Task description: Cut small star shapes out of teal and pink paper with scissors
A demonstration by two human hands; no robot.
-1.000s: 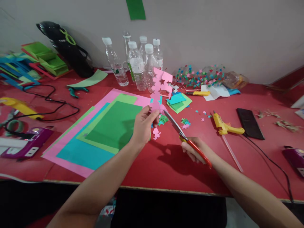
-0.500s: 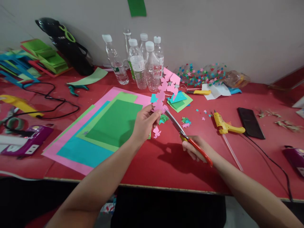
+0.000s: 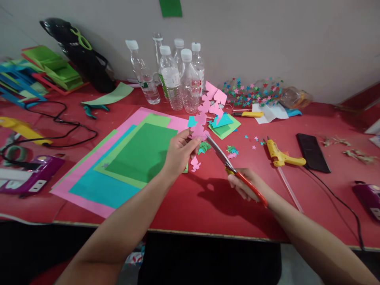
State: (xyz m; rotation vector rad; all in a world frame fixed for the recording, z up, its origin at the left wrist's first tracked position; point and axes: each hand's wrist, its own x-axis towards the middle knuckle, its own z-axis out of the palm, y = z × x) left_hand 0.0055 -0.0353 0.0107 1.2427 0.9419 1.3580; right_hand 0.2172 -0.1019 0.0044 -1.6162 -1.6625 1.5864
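Note:
My left hand (image 3: 182, 151) pinches the lower end of a cut-out pink paper strip (image 3: 200, 119), which rises toward the bottles. My right hand (image 3: 244, 183) grips red-handled scissors (image 3: 220, 153), whose blade tips touch or nearly touch the pink paper beside my left fingertips. Below the paper lie green star pieces (image 3: 204, 147) and a pink scrap (image 3: 195, 164). A small pile of mixed stars (image 3: 232, 151) sits just right of the blades. Left of my left hand, green, blue and pink sheets (image 3: 139, 152) are stacked on the red table (image 3: 204, 213).
Several plastic bottles (image 3: 171, 81) stand at the back. A star-covered bottle (image 3: 255, 93) lies by the wall, near a yellow cutter (image 3: 252, 114). On the right are a yellow glue gun (image 3: 280, 154) with its cord and a phone (image 3: 313, 152). A black flask (image 3: 86, 63) leans at back left.
The view has shifted slightly. Both hands keep nearly the same places, still holding the pink paper and the scissors.

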